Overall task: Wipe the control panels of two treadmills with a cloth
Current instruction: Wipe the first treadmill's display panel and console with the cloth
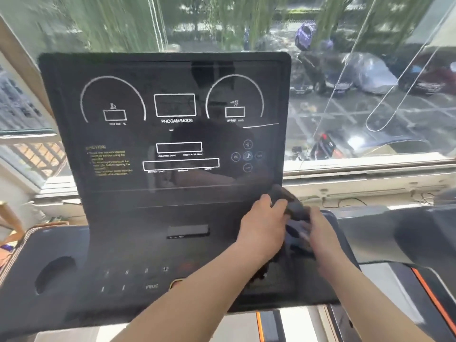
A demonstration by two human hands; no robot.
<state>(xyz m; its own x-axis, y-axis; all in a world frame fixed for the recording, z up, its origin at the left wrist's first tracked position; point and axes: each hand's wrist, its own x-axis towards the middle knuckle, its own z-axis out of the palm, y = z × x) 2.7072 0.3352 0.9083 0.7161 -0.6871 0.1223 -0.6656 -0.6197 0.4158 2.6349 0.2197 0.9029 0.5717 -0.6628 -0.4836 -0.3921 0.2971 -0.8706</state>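
Window point(370, 82) fills the background: parked cars point(370, 72) and trees point(111, 21) outside, all soft with blur. Black control panel point(123, 193) of the near treadmill sits dead centre, upright screen section tilted back, flat deck below it. Screen is unlit; printed graphics show two arc gauges marked INCLINE and SPEED, a PROGAM/MODE box between them, two long readout boxes lower down, yellow caution text at lower left, and a round button cluster point(247, 156) at lower right. Deck has a small rectangular slot point(188, 232) mid-panel, a row of number keys point(145, 270) (6, 8, 12 legible) with PROG under them, and an oval cup recess point(54, 275) at far left. Cloth point(293, 206) is dark, bunched, and sits at the panel's lower right corner, just below the screen edge, partly hanging down between the two hands. Left hand point(264, 223) has fingers curled over the cloth's upper bunch and grips it. Right hand point(320, 235) is just beside it on the cloth's lower part, touching it; motion blur on the fingers, so I cannot tell whether it grips or only rests there. Both forearms come in from bottom frame, bare. Second treadmill point(419, 233) shows at right edge, dark console corner with an orange stripe point(429, 292) below, near the first but apart.
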